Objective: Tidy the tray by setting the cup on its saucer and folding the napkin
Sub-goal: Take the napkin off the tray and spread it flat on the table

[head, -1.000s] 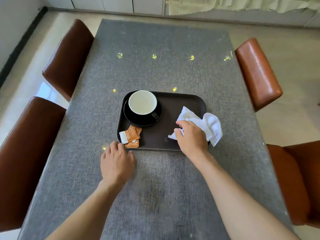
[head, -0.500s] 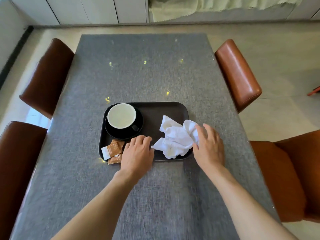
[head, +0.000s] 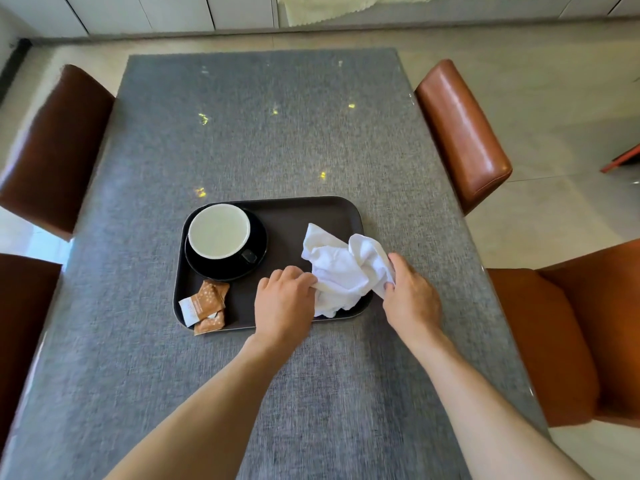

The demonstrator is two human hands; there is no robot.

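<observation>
A long table covered in grey woven cloth [head: 242, 140] carries 1 dark brown rectangular plastic tray [head: 294, 211], flanked by 4 brown leather chairs [head: 462, 133]. On the tray's left half, the white-lined black ceramic cup [head: 219, 231] sits on its round black saucer [head: 258, 247], with 2 small orange sachets [head: 204, 303] near the front-left corner. The crumpled white cloth napkin [head: 343, 271], unfolded, lies over the tray's right end, pinched at its left edge by the left hand [head: 282, 306] and gripped at its right edge by the closed right hand [head: 410, 297].

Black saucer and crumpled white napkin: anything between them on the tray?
Nothing: between the black saucer and crumpled white napkin, the head view shows bare dark brown tray.
</observation>
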